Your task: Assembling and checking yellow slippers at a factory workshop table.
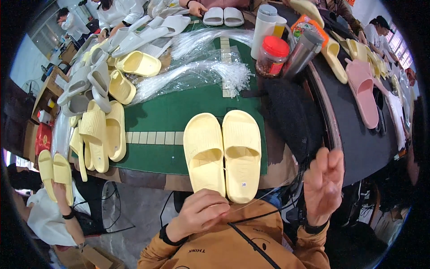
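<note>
A pair of pale yellow slippers (pixel 222 154) lies side by side at the table's near edge, heels toward me. A thin clear strand shows between their inner edges. My left hand (pixel 204 213) is closed at the heel of the left slipper, its fingertips pinching thin clear plastic strands (pixel 262 197) that stretch out rightward. Raised to the right of the pair, my right hand (pixel 323 184) has curled fingers; whatever lies in them, if anything, is hidden. Bundles of clear plastic strands (pixel 197 78) lie on the green mat (pixel 156 116) beyond the slippers.
Grey slippers (pixel 80 83) and more yellow slippers (pixel 94 134) are heaped at left. A red-lidded jar (pixel 272 56), a steel tumbler (pixel 304 54) and a black bag (pixel 293 116) stand right. Pink slippers (pixel 362 92) lie on a dark table (pixel 354 148). Co-workers sit around; one holds yellow slippers (pixel 62 175).
</note>
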The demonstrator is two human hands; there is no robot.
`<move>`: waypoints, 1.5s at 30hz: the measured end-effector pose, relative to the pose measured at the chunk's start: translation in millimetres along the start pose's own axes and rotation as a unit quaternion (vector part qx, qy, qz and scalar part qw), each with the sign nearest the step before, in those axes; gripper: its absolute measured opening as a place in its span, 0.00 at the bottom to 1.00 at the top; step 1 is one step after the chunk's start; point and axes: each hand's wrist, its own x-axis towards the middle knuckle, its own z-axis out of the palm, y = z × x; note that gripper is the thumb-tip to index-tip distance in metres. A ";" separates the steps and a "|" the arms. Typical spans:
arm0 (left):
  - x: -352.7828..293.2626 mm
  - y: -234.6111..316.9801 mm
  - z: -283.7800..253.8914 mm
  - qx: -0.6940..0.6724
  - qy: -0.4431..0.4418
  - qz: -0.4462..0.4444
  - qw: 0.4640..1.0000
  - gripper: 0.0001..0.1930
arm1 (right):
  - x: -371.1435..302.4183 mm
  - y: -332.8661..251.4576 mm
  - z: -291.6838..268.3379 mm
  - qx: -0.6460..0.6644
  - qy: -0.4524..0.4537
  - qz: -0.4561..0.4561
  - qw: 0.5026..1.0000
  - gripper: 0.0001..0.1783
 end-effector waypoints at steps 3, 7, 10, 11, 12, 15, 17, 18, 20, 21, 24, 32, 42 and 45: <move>-6.9 15.1 -11.9 0.223 0.025 0.019 0.974 0.17 | 2.2 12.4 -1.7 0.020 -0.008 0.048 0.999 0.14; -17.4 14.5 -23.4 0.383 -0.019 0.025 0.923 0.21 | 0.9 35.4 -10.9 -0.067 -0.025 0.107 0.992 0.08; -22.1 15.8 -22.8 0.299 -0.046 -0.001 0.953 0.19 | -2.0 33.4 -11.3 -0.079 -0.015 0.106 0.991 0.11; -23.6 16.5 -21.9 0.254 -0.035 -0.031 0.966 0.17 | -2.9 30.3 -12.9 -0.086 -0.009 0.110 0.990 0.13; -24.9 15.2 -23.5 0.254 -0.035 -0.032 0.966 0.17 | -3.9 29.3 -15.5 -0.128 0.008 0.072 0.989 0.15; -27.3 14.9 -29.8 0.253 0.014 -0.012 0.967 0.19 | -1.8 16.0 -20.3 -0.171 0.046 -0.018 0.984 0.17; -25.2 13.6 -29.7 0.224 0.002 -0.008 0.975 0.18 | 1.8 6.6 -26.8 -0.263 0.000 0.005 0.965 0.18; -24.7 14.1 -29.8 0.196 -0.010 -0.003 0.981 0.18 | 6.0 0.5 -25.9 -0.301 -0.048 0.048 0.951 0.20; -28.2 7.8 -20.7 0.148 -0.026 -0.017 0.988 0.17 | 10.2 -4.3 -2.4 -0.292 -0.021 0.225 0.929 0.24; -29.0 2.8 -15.3 0.096 -0.046 -0.025 0.994 0.17 | 8.1 3.5 -5.1 -0.269 -0.030 0.266 0.925 0.26; -30.6 -7.3 -7.5 0.035 -0.054 -0.060 0.996 0.15 | 10.8 19.8 -9.9 -0.431 -0.183 0.350 0.812 0.12; -18.4 -35.8 -6.2 0.021 -0.048 -0.095 0.994 0.11 | 0.8 74.1 -30.1 -0.530 -0.204 0.212 0.796 0.07; 19.4 -59.4 4.2 0.178 -0.033 -0.086 0.980 0.19 | 10.1 105.3 -10.2 -0.577 -0.271 0.078 0.766 0.23; 24.9 -58.5 5.8 0.186 -0.063 -0.098 0.975 0.30 | 16.2 124.5 -21.4 -0.595 -0.291 0.111 0.741 0.23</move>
